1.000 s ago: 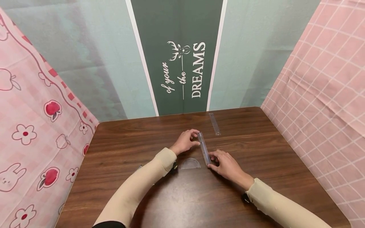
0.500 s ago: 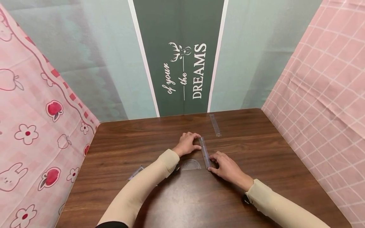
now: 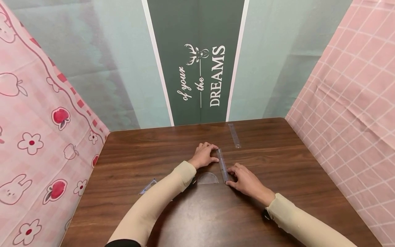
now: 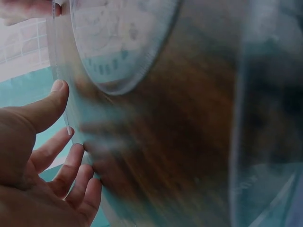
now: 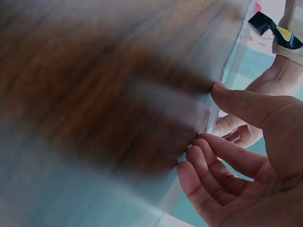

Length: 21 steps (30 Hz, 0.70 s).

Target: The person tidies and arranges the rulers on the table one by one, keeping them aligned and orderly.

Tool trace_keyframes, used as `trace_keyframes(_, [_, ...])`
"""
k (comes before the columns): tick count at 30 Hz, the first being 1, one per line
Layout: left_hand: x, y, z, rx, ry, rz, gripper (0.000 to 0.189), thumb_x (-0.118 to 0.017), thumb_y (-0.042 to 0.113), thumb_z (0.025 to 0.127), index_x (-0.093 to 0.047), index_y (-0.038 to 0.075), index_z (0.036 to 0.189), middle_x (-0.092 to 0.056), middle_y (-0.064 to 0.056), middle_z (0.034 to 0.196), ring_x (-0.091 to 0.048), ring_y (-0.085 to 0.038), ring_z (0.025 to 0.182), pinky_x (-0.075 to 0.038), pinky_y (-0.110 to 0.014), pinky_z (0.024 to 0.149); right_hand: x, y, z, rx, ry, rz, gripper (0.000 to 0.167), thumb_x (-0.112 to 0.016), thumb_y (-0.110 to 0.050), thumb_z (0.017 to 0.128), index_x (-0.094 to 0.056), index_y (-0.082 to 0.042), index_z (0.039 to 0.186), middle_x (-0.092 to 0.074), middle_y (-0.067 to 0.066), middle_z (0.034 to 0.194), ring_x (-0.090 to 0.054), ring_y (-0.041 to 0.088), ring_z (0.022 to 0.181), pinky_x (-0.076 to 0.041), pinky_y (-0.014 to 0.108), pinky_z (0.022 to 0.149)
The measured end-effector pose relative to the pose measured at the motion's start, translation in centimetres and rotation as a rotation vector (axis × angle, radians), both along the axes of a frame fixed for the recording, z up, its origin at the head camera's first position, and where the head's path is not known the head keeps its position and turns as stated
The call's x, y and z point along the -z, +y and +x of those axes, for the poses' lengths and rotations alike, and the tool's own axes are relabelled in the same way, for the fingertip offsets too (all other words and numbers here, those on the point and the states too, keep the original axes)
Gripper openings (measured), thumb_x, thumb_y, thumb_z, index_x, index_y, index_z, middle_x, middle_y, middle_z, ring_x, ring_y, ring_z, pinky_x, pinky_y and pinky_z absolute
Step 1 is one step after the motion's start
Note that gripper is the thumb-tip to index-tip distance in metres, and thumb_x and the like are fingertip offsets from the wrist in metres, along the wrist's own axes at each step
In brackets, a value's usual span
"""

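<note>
A clear bluish ruler point(image 3: 222, 166) lies flat on the table between the two hands, pointing away from the person. My left hand point(image 3: 203, 155) holds its far end, index finger at the tip and thumb at the left edge. The near end is held by my right hand point(image 3: 247, 180), with thumb and index finger at its corner. In the left wrist view, the left thumb and index finger point(image 4: 61, 137) touch the ruler point(image 4: 57, 52) seen edge-on. A clear protractor point(image 3: 207, 178) lies just left of the ruler, beside the left wrist.
A second clear ruler point(image 3: 234, 136) lies near the back edge of the wooden table point(image 3: 271, 223). A clear triangular set square point(image 3: 147, 186) lies to the left, partly covered by the left forearm. Patterned cloths point(image 3: 197, 68) hang around the table.
The ruler and both hands have shifted slightly toward the person, then stayed nearly still. The left forearm has moved right, so more of the set square shows.
</note>
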<state>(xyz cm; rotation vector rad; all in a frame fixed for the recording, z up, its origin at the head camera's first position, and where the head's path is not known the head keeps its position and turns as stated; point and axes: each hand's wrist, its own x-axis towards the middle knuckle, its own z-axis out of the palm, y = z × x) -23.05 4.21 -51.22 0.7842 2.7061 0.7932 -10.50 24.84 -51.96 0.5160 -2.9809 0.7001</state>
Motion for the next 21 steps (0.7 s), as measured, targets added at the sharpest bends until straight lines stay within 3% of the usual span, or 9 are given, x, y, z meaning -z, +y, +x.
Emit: trace_keyframes(21, [-0.06, 0.19, -0.13, -0.001, 0.042, -0.050, 0.054, -0.082, 0.035, 0.097, -0.065, 0.017, 0.144, -0.056, -0.011, 0.144, -0.048, -0.033, 0.129, -0.038, -0.047, 0.113, -0.40, 0.05, -0.07, -0.001, 0.004, 0.006, 0.040, -0.095, -0.021, 0.083, -0.078, 0.000, 0.113, -0.060, 0.001, 0.092, -0.054, 0.011, 0.082, -0.051, 0.032, 0.074])
